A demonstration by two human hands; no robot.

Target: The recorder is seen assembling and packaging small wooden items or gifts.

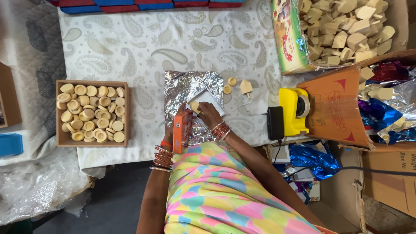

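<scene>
My left hand [174, 130] grips a small orange cardboard box [182, 131], held upright over a crinkled sheet of silver foil [186, 89]. My right hand [208, 113] pinches a round wooden disc [194, 106] at the edge of a white square tray [211, 100] that lies on the foil. Two more wooden discs [229, 85] and a wooden spinning top [246, 87] lie just right of the foil. Both wrists wear several bangles.
A wooden box [60, 113] full of wooden discs sits at the left. A yellow tape dispenser [294, 110] and a black device [275, 123] stand at the right. A carton [288, 37] of wooden tops is at the top right, shiny wrappers [385, 112] beside it.
</scene>
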